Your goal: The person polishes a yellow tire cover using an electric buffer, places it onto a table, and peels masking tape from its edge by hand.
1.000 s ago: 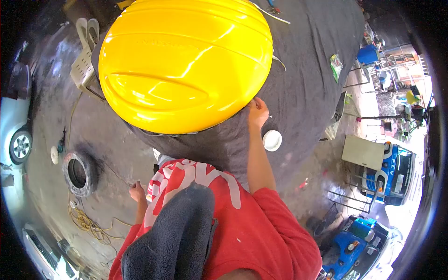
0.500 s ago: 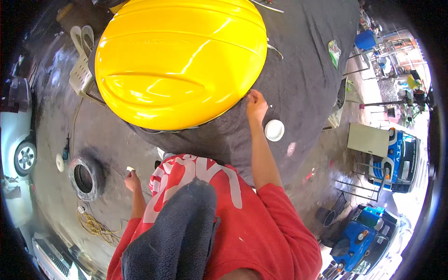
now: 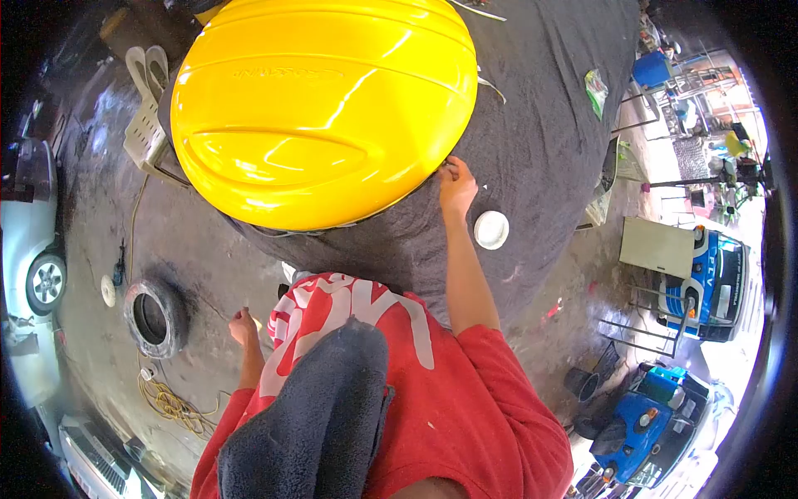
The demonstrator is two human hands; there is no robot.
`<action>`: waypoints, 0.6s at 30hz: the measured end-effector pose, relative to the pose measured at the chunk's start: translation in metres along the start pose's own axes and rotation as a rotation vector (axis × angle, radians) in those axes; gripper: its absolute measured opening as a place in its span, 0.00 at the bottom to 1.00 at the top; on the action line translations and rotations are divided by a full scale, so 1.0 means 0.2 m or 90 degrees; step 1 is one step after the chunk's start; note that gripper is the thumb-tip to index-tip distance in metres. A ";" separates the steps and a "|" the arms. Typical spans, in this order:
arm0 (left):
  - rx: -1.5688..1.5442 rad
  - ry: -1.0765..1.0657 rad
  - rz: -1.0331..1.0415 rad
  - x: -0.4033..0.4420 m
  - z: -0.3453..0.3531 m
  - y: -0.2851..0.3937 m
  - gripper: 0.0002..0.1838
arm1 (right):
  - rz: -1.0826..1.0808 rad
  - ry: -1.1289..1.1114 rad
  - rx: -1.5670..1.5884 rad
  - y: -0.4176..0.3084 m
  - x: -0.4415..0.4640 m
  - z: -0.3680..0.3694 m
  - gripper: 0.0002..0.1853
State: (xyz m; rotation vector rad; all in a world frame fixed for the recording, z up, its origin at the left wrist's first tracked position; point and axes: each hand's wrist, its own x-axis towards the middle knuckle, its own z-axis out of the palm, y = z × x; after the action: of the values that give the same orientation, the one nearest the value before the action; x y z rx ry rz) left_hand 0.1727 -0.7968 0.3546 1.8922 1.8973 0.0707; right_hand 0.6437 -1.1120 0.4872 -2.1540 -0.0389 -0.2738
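A glossy yellow moulded cover (image 3: 324, 116) with raised lettering lies on a table draped in dark cloth (image 3: 532, 150). My right hand (image 3: 458, 191) is at its lower right edge, thumb and fingers pinched together. Whatever is between those fingertips is too small to make out. Just right of that wrist, a round white lid or shallow dish (image 3: 491, 230) rests on the cloth. Low at my left side, my left hand (image 3: 244, 329) hangs with its fingers closed. A small pale bit shows beside it, and I cannot tell what it is.
A tyre (image 3: 155, 318), a coiled yellow cord (image 3: 173, 407) and a power tool (image 3: 120, 264) are on the floor at left. A white plastic chair (image 3: 150, 125) stands beyond the cover's left side. Blue-and-white vehicles (image 3: 706, 283) are parked at right.
My left hand has dropped slightly and turned, so the pale bit once above its fingertips now shows at its right. My right hand stays at the cover's edge.
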 end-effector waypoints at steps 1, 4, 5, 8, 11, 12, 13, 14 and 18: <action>0.001 -0.002 -0.003 0.00 0.00 0.02 0.20 | -0.001 0.001 -0.001 0.00 0.00 0.01 0.10; -0.010 -0.010 0.014 0.00 -0.01 0.08 0.20 | -0.033 0.037 0.007 0.02 -0.04 0.05 0.10; -0.008 -0.011 0.017 0.01 -0.01 0.09 0.20 | -0.013 0.039 0.018 0.00 -0.04 0.05 0.10; -0.020 -0.023 0.028 0.05 -0.01 0.11 0.20 | 0.010 0.045 0.020 -0.02 -0.05 0.03 0.09; 0.006 -0.022 0.043 0.07 -0.01 0.12 0.20 | -0.019 0.053 0.008 0.00 -0.04 0.05 0.08; 0.013 -0.011 0.026 0.06 -0.02 0.14 0.21 | -0.039 0.063 0.004 0.01 -0.04 0.06 0.08; 0.022 -0.001 0.012 0.06 -0.03 0.16 0.21 | -0.036 0.064 0.006 0.03 -0.05 0.07 0.08; 0.024 0.000 0.017 0.06 -0.04 0.16 0.21 | -0.027 0.049 -0.021 0.02 -0.05 0.06 0.08; 0.021 -0.005 0.049 0.05 -0.03 0.17 0.21 | 0.050 0.037 0.060 -0.10 -0.06 0.01 0.08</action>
State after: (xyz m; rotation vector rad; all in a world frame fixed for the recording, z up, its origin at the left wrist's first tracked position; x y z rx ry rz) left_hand 0.2036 -0.7829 0.3693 1.9841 1.8321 0.0565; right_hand 0.6292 -1.0990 0.4999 -2.0480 0.0649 -0.2822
